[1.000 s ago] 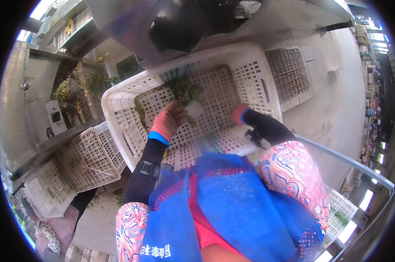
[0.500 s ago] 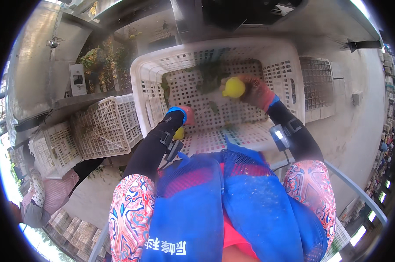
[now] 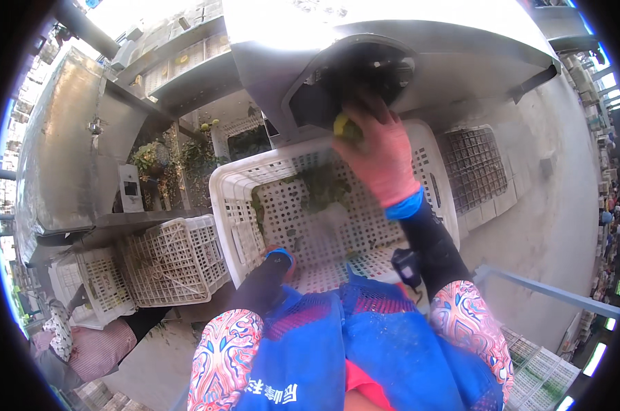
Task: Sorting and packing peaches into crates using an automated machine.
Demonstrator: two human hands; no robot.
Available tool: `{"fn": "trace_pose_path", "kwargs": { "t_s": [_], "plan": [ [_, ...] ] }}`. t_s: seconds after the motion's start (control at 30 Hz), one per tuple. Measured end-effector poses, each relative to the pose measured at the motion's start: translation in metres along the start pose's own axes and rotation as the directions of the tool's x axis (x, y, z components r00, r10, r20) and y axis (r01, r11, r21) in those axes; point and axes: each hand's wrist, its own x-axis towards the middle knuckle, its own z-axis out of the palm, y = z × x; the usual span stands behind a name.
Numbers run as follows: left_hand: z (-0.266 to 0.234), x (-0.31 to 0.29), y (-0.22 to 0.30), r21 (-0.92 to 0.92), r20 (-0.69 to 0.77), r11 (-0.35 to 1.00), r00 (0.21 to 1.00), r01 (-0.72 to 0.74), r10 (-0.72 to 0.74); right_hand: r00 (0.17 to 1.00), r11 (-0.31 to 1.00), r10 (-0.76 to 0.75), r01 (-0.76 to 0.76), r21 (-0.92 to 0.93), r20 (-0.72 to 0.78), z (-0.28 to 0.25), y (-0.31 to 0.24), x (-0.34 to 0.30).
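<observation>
My right hand (image 3: 380,154), in a pink-orange glove with a blue cuff, reaches over the far side of a white perforated plastic crate (image 3: 226,183). It grips a yellow-green lemon (image 3: 345,129) at the mouth of a dark, round-edged opening (image 3: 317,85) in a metal machine. The fingertips blur into the dark there. My left hand (image 3: 288,266), gloved too, is low at the crate's near left corner; its fingers are hidden behind my forearm. Green leaves (image 3: 323,188) lie on the crate's bottom.
More plastic crates (image 3: 176,260) stand at the left, where another person (image 3: 101,349) in a checked top is at work. A brown-grey crate (image 3: 471,168) sits right of mine. A blue-grey rail (image 3: 550,293) runs at the near right. Sheet-metal housing (image 3: 66,164) stands far left.
My right hand has lifted the lemon from inside the crate up and away to the machine's opening. The view has tilted up. The yellow fruit by my left forearm no longer shows.
</observation>
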Motion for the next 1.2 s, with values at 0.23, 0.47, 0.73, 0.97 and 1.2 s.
{"fn": "trace_pose_path", "kwargs": {
  "t_s": [0.23,0.47,0.73,0.97,1.2],
  "plan": [
    [0.048,0.072,-0.027,-0.148,-0.167,0.936,0.941,-0.319,0.294,0.919,0.876,-0.389,0.349,-0.332,-0.059,0.05,0.02,0.015],
    [0.064,0.075,-0.012,0.085,-0.558,0.994,0.824,-0.066,0.103,0.967,0.992,-0.114,0.1,-0.072,-0.227,0.043,0.045,0.003],
    [-0.003,0.018,-0.021,-0.153,-0.149,0.962,0.967,-0.227,0.204,0.966,0.987,-0.064,0.025,-0.156,-0.252,0.038,0.005,0.008],
    [-0.137,-0.146,0.008,-0.561,-0.589,0.621,0.791,-0.548,0.166,0.916,0.756,-0.294,0.048,-0.652,-0.273,0.072,0.052,0.042],
    [-0.154,-0.212,0.023,-0.323,-0.887,-0.732,0.462,-0.6,0.013,0.988,0.936,0.142,-0.152,0.318,0.053,0.029,0.01,-0.006]
  ]
}}
